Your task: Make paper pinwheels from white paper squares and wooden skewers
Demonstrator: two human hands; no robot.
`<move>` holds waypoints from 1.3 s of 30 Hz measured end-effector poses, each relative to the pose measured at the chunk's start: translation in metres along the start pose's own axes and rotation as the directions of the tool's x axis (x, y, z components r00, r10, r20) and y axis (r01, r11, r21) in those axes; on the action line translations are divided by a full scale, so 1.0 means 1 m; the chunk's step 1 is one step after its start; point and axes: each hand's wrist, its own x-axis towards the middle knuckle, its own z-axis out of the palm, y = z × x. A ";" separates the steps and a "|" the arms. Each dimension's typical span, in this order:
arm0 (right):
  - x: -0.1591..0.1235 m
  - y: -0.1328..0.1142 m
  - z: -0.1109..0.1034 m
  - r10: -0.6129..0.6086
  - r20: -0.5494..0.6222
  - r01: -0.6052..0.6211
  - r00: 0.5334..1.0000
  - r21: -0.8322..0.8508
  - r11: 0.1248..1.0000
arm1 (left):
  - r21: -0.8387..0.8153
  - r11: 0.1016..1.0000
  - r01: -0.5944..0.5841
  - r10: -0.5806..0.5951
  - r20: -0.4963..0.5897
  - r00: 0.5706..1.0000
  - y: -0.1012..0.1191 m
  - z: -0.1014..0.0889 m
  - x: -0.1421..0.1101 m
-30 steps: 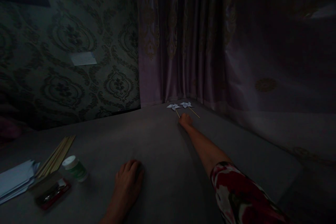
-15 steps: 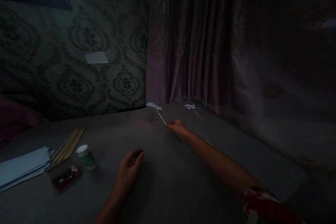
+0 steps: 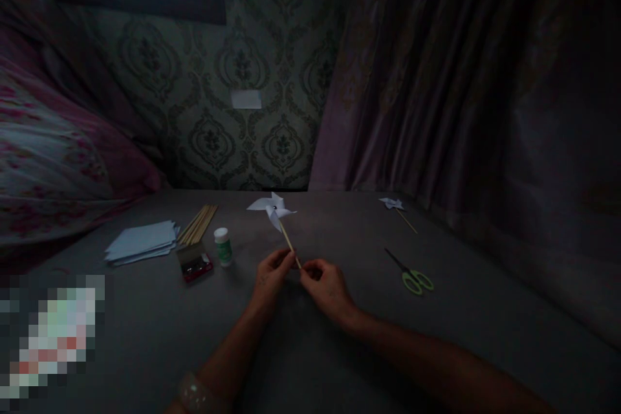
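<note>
A white paper pinwheel (image 3: pixel 274 208) on a thin wooden stick stands tilted in front of me, its folded blades at the top around a small dark pin head. My left hand (image 3: pixel 274 272) pinches the stick low down. Close beside it, my right hand (image 3: pixel 324 279) grips the stick's bottom end, fingers closed. Part of the lower stick is hidden by the fingers. To the right of my hands lie scissors (image 3: pixel 411 277) with green handles. A second paper pinwheel (image 3: pixel 392 204) rests on the surface farther back at the right.
At the left are a stack of white paper (image 3: pixel 143 241), a bundle of wooden sticks (image 3: pixel 198 224), a small open box (image 3: pixel 195 266) with shiny bits inside and a white-capped green bottle (image 3: pixel 223 247). Curtains (image 3: pixel 388 77) border the right side, and a patterned wall (image 3: pixel 286 77) the back.
My right hand has brought the pinwheel back from the far side, towards me. My left hand, empty before, now holds the stick too. The view has turned left, and the scissors now show fully.
</note>
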 end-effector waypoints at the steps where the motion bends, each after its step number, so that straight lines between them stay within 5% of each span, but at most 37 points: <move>1: 0.000 0.002 0.001 -0.004 0.010 0.004 1.000 -0.008 1.000 | -0.012 1.000 0.003 -0.003 0.006 1.000 0.000 0.000 0.000; 6: 0.019 -0.005 -0.010 -0.135 0.004 0.135 0.991 -0.123 0.983 | -0.014 1.000 -0.002 0.002 0.028 1.000 -0.001 0.001 0.000; 8: 0.039 -0.013 -0.021 -0.305 -0.135 0.264 0.943 -0.257 0.930 | -0.005 1.000 -0.002 0.002 0.039 0.999 0.000 0.001 0.000; 12: 0.079 -0.020 -0.041 -0.473 -0.143 0.341 0.870 -0.518 0.784 | -0.001 1.000 0.017 -0.017 0.078 0.997 -0.001 0.003 -0.001; 16: 0.087 -0.014 -0.041 -0.456 -0.098 0.311 0.884 -0.606 0.733 | -0.008 1.000 0.028 -0.027 0.091 0.996 -0.003 0.004 -0.001; 27: 0.051 -0.014 -0.020 -0.445 0.039 0.394 0.895 -0.540 0.744 | 0.016 0.999 0.042 -0.043 0.083 0.996 -0.003 0.003 0.001; 32: 0.034 -0.013 -0.018 -0.328 -0.030 0.277 0.944 -0.468 0.839 | 0.014 0.999 0.039 -0.040 0.040 0.998 -0.002 0.000 0.001; 36: 0.011 -0.004 -0.009 -0.178 0.134 0.214 0.975 -0.348 0.913 | -0.060 0.996 0.072 -0.070 0.034 0.997 -0.002 0.000 0.000; 39: 0.001 -0.001 -0.004 -0.136 0.144 0.173 0.980 -0.291 0.941 | -0.089 0.988 0.123 -0.119 0.047 0.992 -0.003 0.001 0.000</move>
